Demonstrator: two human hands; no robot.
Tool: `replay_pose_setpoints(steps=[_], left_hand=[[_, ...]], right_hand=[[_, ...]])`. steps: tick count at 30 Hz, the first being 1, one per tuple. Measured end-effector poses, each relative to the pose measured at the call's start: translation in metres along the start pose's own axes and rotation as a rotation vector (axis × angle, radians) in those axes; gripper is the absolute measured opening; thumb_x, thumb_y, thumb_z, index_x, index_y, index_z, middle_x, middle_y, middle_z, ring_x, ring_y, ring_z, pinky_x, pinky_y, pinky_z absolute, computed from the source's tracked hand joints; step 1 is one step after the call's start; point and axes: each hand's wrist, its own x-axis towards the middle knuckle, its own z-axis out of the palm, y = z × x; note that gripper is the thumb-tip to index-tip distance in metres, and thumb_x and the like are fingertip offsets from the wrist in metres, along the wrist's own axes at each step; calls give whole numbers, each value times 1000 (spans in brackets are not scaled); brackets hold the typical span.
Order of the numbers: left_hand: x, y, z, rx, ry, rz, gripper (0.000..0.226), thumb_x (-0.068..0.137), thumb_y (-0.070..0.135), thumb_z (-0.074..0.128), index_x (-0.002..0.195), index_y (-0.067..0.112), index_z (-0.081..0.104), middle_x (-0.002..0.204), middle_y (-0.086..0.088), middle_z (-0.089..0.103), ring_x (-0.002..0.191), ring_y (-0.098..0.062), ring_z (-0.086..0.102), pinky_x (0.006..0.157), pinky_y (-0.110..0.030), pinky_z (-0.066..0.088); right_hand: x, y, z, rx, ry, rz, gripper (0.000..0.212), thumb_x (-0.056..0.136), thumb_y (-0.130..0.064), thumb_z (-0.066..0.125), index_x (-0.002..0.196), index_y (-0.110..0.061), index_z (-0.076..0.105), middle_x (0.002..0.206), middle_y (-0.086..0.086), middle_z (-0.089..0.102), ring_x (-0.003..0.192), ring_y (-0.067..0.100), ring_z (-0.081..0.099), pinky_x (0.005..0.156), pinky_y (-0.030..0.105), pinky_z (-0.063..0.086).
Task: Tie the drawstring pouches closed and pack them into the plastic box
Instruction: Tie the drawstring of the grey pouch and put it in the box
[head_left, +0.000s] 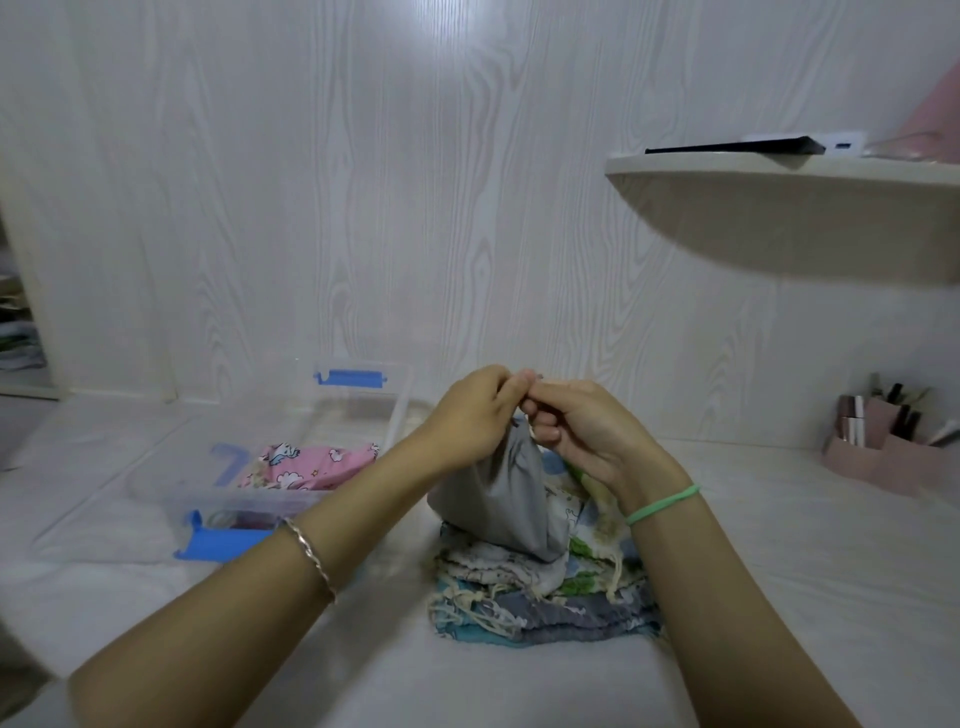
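Pinching right at centre frame, the left hand (470, 415) and the right hand (582, 431) are together, fingertips meeting, fingers curled over the gathered neck of the grey pouch (501, 499). The cord itself is too small to make out between the fingers.

The grey pouch is upright: neck up toward the top of the frame, cinched under the hands, and its wide base down on the stack of pouches (545, 603). Its long axis runs from the neck down to the base, leaning a little toward the lower right. The stack lies flat on the white surface (779, 545), just below centre, with patterned cloth and cream cords trailing from its lower-left edge.

Left of the hands sits the plastic box (400, 410), clear-walled and open on top, its long axis running from lower left to upper right. One blue latch (350, 378) shows at its far end and another blue latch (218, 540) at the near end. A pink pouch (311, 465) with a cartoon print lies inside it.

A silver bracelet (311, 558) circles the left wrist, a green band (662, 504) the right. At the upper right, a shelf (779, 218) carries a flat black object (737, 146). Far right on the surface, a pink organiser (878, 452) holds small upright items.
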Motion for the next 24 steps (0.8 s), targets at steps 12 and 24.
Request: replay_pose_setpoints(steps=[12, 24], left_hand=[[-9, -2, -46, 30, -245, -71, 29, 101, 17, 42, 106, 12, 70, 97, 8, 63, 88, -3, 54, 78, -17, 38], [-5, -1, -28, -212, -235, 22, 17, 83, 30, 72, 91, 16, 78, 85, 0, 75, 82, -12, 68, 78, -27, 54]], right_hand=[[-5, 3, -20, -294, 181, -220, 23, 93, -10, 58, 74, -3, 68, 88, 2, 71, 92, 15, 65, 88, 24, 49], [-11, -4, -10, -248, 65, -175, 21, 86, -1, 67, 77, -11, 52, 75, 18, 59, 67, 23, 60, 70, 33, 54]])
